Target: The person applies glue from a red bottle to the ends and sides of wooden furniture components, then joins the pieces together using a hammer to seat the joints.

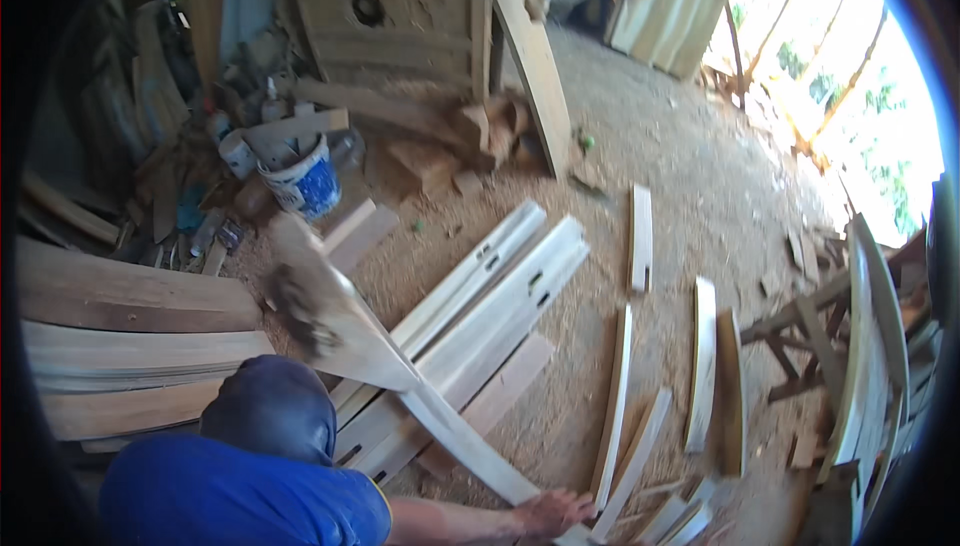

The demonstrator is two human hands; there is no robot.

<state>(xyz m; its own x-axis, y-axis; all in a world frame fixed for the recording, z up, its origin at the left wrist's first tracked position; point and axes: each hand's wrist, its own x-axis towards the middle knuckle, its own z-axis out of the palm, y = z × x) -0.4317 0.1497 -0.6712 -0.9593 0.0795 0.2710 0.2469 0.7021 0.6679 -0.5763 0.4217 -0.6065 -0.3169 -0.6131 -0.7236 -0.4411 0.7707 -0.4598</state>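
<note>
My left hand (553, 514), reaching in from the blue sleeve at the bottom, is closed over the narrow end of a long shaped wooden piece (469, 441). This piece slants up to the left, and its broad, dark-stained far end is blurred. It crosses above planed timbers (502, 298) with mortise slots cut near their ends. Thin wooden strips (613, 411) lie just beyond my fingertips. My right hand is out of view. My bent knee (270, 403) in dark trousers shows at the lower left.
Stacked boards (142, 298) lie at the left. A blue-and-white bucket (300, 178) holds offcuts beside bottles. A wooden panel (390, 13) stands behind, with a leaning board (534, 73). More strips (701, 366) rest on the dusty floor, and curved boards (862, 343) lean at the right.
</note>
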